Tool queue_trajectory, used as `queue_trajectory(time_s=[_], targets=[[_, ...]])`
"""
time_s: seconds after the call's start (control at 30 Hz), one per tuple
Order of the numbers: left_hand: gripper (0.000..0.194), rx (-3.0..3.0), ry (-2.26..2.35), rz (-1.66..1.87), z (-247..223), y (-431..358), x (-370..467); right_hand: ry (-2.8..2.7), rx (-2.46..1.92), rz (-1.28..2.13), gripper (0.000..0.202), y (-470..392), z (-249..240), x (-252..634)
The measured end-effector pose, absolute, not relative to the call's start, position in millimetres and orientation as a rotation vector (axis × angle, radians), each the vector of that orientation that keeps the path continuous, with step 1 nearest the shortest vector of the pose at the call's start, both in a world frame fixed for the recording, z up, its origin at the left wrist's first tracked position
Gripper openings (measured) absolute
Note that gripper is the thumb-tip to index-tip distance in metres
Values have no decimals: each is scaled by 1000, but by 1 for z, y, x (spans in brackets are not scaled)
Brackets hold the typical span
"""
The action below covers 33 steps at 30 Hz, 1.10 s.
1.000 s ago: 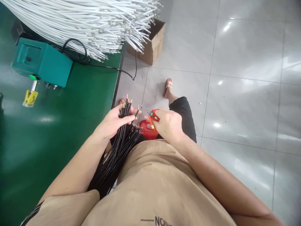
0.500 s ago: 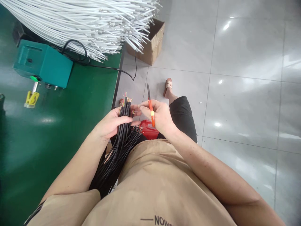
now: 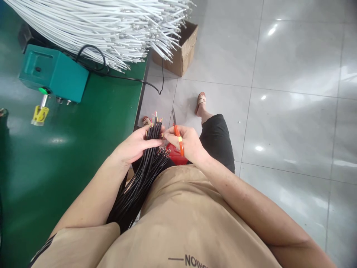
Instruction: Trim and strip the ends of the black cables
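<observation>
Pointing forward, black cables (image 3: pixel 148 160) are gripped by the left hand (image 3: pixel 136 146), orange snips (image 3: pixel 177 133) held beside by the right hand (image 3: pixel 189 142)

Bright light throws white glare on the grey floor tiles (image 3: pixel 290 137) and a softer sheen on the green tabletop (image 3: pixel 80 156); the upper right corner dims, and the wire ends (image 3: pixel 156 120) seem slightly blurred.
</observation>
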<state>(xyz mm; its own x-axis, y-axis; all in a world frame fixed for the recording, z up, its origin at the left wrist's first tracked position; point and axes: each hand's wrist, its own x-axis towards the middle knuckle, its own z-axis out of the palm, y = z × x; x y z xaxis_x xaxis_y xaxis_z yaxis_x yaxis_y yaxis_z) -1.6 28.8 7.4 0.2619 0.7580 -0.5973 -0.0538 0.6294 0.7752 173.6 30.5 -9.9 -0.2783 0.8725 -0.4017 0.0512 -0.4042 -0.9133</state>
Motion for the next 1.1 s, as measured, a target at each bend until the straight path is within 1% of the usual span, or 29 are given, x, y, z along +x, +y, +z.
queue_trajectory(time_s=[0.17, 0.33, 0.5, 0.57, 0.67, 0.77, 0.87, 0.93, 1.1], targets=[[26, 867, 1261, 600, 5, 28, 0, -1133, -1379, 1790, 14, 28, -11, 178], [25, 852, 1204, 636, 3, 26, -3, -1101, -1316, 1778, 15, 26, -14, 178], [22, 932, 1187, 594, 4, 26, -4, -1122, -1276, 1788, 20, 25, -12, 177], [21, 942, 1203, 586, 5, 26, -3, -1233, -1394, 1670, 23, 23, -11, 178], [24, 905, 1248, 591, 7, 27, -2, -1595, -1539, 1274, 28, 17, -11, 183], [28, 905, 1280, 591, 6, 27, -3, -2031, -1518, 853, 25, 8, -15, 189], [29, 938, 1285, 578, 6, 28, -4, -2308, -1521, 532, 19, 3, -20, 194], [31, 946, 1308, 572, 6, 28, -4, -2394, -1545, 431, 21, 3, -22, 195], [35, 978, 1352, 565, 7, 27, -3, -2494, -1573, 398, 28, 5, -19, 196]])
